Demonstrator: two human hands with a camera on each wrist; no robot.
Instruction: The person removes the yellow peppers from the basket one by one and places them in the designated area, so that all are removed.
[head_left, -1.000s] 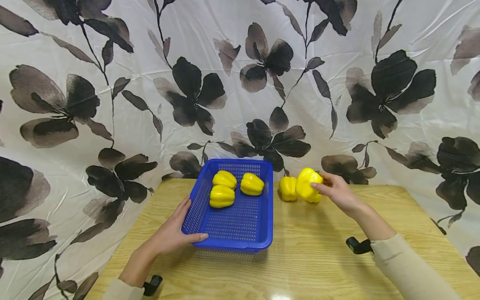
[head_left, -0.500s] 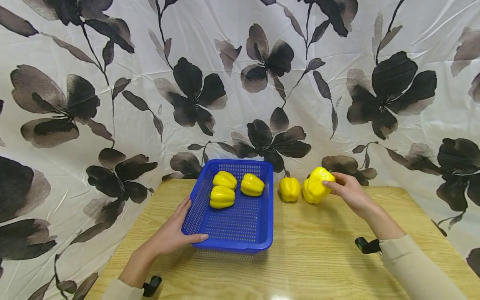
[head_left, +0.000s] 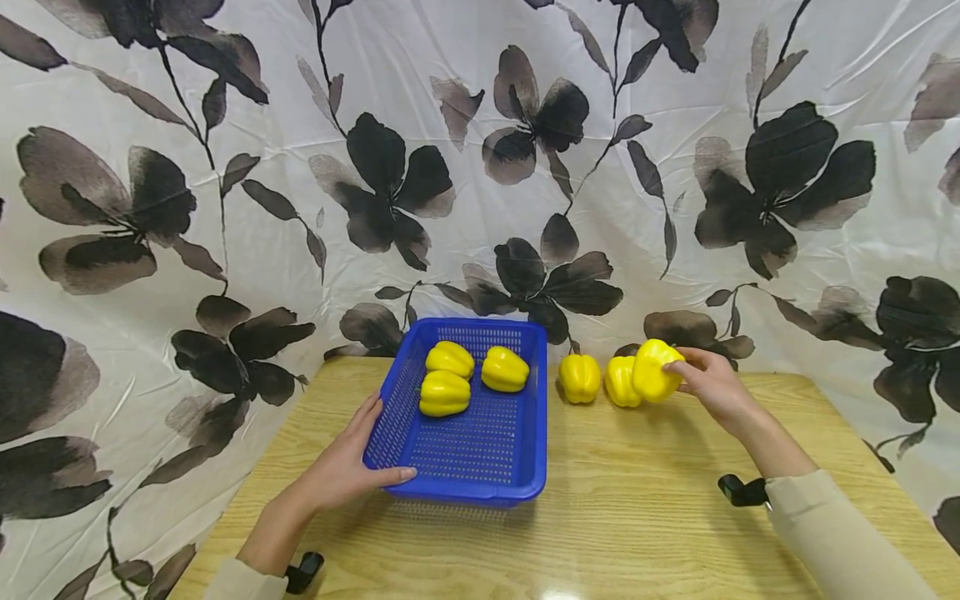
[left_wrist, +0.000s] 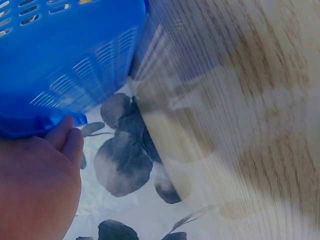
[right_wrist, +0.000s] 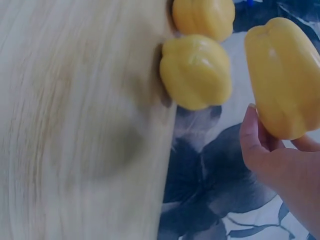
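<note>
My right hand [head_left: 716, 385] pinches a yellow bell pepper [head_left: 654, 372] between thumb and fingers, raised off the table. In the right wrist view this bell pepper [right_wrist: 282, 75] sits upright over the fingertips. Two more yellow bell peppers stand on the table to its left: one [head_left: 619, 382] partly overlapped by the held one, the other [head_left: 580, 379] nearer the basket. My left hand [head_left: 341, 467] grips the near left corner of a blue plastic basket [head_left: 540, 450], thumb at the front rim, fingers along the left side. Three yellow bell peppers [head_left: 444, 394] lie inside, toward the back.
The wooden table [head_left: 615, 517] extends in front of the basket and to the right. Behind it hangs a white cloth with dark flowers [head_left: 532, 125], close to the back edge. A black wrist camera [head_left: 742, 490] juts from the right wrist.
My right hand has moved to the right with the held bell pepper, uncovering more of the peppers standing on the table. The left hand and the basket have stayed put.
</note>
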